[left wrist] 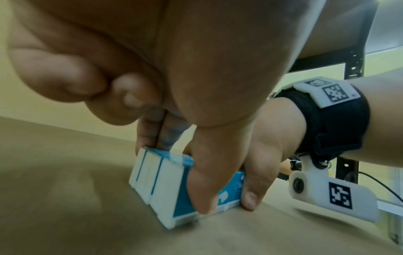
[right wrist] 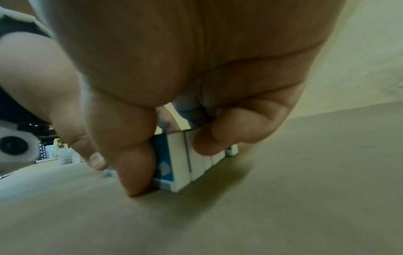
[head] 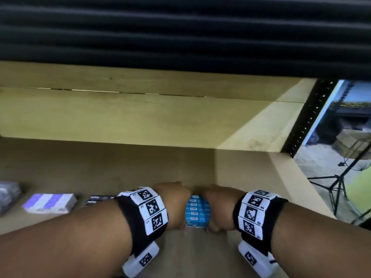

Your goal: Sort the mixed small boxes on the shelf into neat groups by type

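Row of blue-and-white boxes (head: 197, 211) upright on the shelf (head: 230, 177), squeezed between left hand (head: 173, 205) and right hand (head: 219, 209), fingers (left wrist: 205, 188) of both clamped on its ends; purple-and-white box (head: 50, 202) lying well left.

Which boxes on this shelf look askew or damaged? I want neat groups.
None stand out. The blue and white boxes stand in one tight row, squeezed between the left hand and right hand; no dents show. The purple and white box is too blurred to judge.
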